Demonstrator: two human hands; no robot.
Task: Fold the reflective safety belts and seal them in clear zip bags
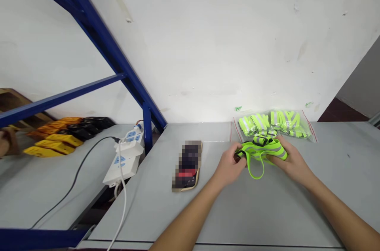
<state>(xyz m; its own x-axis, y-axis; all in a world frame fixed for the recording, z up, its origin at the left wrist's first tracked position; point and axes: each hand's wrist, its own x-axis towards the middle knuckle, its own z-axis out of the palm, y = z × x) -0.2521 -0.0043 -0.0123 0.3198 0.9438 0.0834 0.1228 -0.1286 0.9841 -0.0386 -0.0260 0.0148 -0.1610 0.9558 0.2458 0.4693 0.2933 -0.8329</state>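
Note:
Between my two hands is a bundled neon-green reflective strap with grey stripes and black edging; a loop of it hangs down in front. My left hand is closed on its left end. The right end is gripped by my right hand, with the thumb along the near side. Just behind the bundle lie clear zip bags holding more folded green reflective straps. Some of the bundle's underside is hidden by my fingers.
A phone, partly pixelated, lies left of my hands on the grey table. White power strips with cables sit by the blue rack post. Yellow, orange and black packets are farther left, near another person's hand.

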